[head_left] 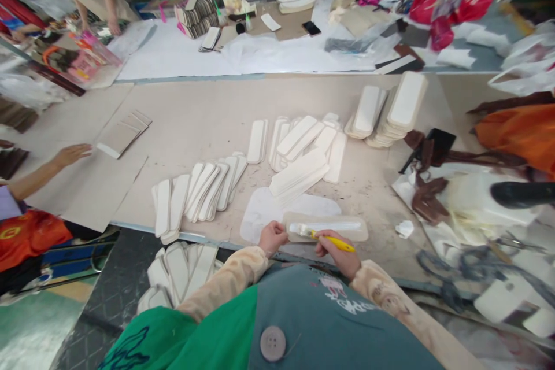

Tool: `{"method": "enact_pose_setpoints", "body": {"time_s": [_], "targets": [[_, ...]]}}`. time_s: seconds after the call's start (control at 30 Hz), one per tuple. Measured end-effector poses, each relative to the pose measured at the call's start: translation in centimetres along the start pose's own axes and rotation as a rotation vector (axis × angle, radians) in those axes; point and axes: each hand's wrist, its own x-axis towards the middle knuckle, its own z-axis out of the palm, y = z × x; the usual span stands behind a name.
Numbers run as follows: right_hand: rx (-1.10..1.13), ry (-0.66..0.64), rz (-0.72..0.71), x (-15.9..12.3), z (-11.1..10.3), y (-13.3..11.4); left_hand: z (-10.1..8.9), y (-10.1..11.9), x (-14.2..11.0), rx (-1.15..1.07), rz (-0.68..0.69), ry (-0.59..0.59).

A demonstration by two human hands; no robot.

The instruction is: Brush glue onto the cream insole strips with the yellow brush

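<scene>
My right hand [336, 251] is closed round a yellow-handled brush [330, 239] whose white bristles rest on a beige oblong pad [342, 227] lying at the table's near edge. My left hand [272, 237] is closed on the pad's left end, holding it down. The pad lies partly over a white sheet [264, 214]. Just beyond it are fanned rows of white oblong pads [203, 191] and a loose pile of the same pads [303, 150].
Stacks of pads [390, 110] stand at the right rear. More pads [177, 272] sit below the table edge at left. Brown scraps, scissors [515, 243] and bags crowd the right. Another person's hand [71, 154] touches cardboard pieces [121, 134] at left. People work at the far table [182, 55].
</scene>
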Motion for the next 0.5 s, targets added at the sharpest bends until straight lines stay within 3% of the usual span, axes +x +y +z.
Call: {"method": "enact_pose_setpoints", "body": {"time_s": [0.23, 0.5], "targets": [[-0.016, -0.071, 0.025, 0.8, 1.5, 0.7, -0.1, -0.1, 0.0, -0.023, 0.01, -0.004], [-0.101, 0.035, 0.055, -0.7, -1.2, 0.9, -0.2, -0.1, 0.1, -0.034, 0.01, 0.002]]}}
